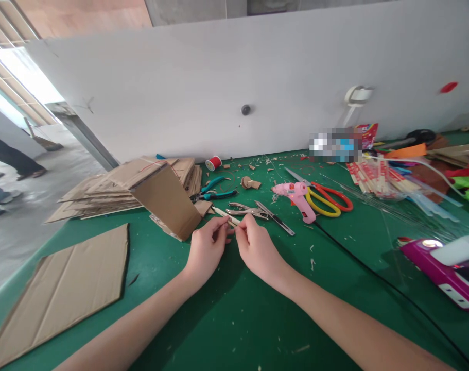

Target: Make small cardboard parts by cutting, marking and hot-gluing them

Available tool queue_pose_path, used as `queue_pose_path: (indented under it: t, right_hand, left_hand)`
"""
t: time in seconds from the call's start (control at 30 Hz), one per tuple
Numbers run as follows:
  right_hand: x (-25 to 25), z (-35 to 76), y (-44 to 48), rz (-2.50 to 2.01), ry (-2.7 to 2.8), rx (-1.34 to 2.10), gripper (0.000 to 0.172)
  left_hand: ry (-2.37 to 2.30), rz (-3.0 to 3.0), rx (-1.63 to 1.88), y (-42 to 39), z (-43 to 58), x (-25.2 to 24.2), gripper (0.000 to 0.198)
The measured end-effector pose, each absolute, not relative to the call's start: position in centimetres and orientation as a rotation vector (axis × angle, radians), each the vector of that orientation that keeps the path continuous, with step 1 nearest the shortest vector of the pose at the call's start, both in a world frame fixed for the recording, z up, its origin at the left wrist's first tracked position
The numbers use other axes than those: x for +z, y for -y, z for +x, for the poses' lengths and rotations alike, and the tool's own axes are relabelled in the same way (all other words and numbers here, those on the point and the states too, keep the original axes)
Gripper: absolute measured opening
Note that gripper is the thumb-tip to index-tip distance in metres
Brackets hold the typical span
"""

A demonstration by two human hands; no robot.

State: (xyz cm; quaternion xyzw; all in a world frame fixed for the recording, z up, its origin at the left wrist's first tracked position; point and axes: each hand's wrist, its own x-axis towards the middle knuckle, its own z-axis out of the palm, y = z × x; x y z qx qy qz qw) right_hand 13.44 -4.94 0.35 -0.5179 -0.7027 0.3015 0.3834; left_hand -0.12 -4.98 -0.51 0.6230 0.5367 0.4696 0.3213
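Observation:
My left hand (206,247) and my right hand (260,250) meet low over the green table, both with fingers pinched. Between them is a thin pale wooden stick (232,221), held at its two ends; the fingers cover part of it. Just past the fingertips lie a metal hole punch (245,210) and a utility knife (275,218). Teal-handled pliers (219,195) rest further back. Left of my left hand a folded cardboard piece (164,198) stands tilted against a cardboard stack. To the right are a pink glue gun (298,198) and scissors (323,198) with red and yellow handles.
A flat cardboard sheet (72,288) lies at the left, before the cardboard stack (99,188). A red thread spool (213,163) sits near the white partition (219,93). The glue gun's black cord (358,257) crosses the right side. A purple power strip (443,273) and packaged chopsticks (377,175) are there too.

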Motion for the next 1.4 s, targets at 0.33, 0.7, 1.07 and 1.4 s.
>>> queue_pose_path:
  t: [0.33, 0.7, 1.07, 1.4]
  right_hand:
    - [1.8, 12.7, 5.4, -1.096, 0.824, 1.846, 0.021]
    - [0.1, 14.5, 5.1, -1.271, 2.541, -0.138, 0.03]
    - [1.7, 13.0, 4.9, -1.073, 0.963, 1.754, 0.023]
    - [0.9, 13.7, 4.7, -1.188, 1.607, 1.153, 0.016]
  left_hand:
    - [-1.547, 1.903, 1.188, 5.1, -0.2, -0.5, 0.026]
    - [-1.525, 1.922, 1.197, 5.3, -0.2, -0.1, 0.022]
    - [-1.483, 1.893, 1.256, 5.3, -0.1, -0.1, 0.025]
    - [-1.497, 1.901, 1.243, 5.4, -0.2, -0.2, 0.025]
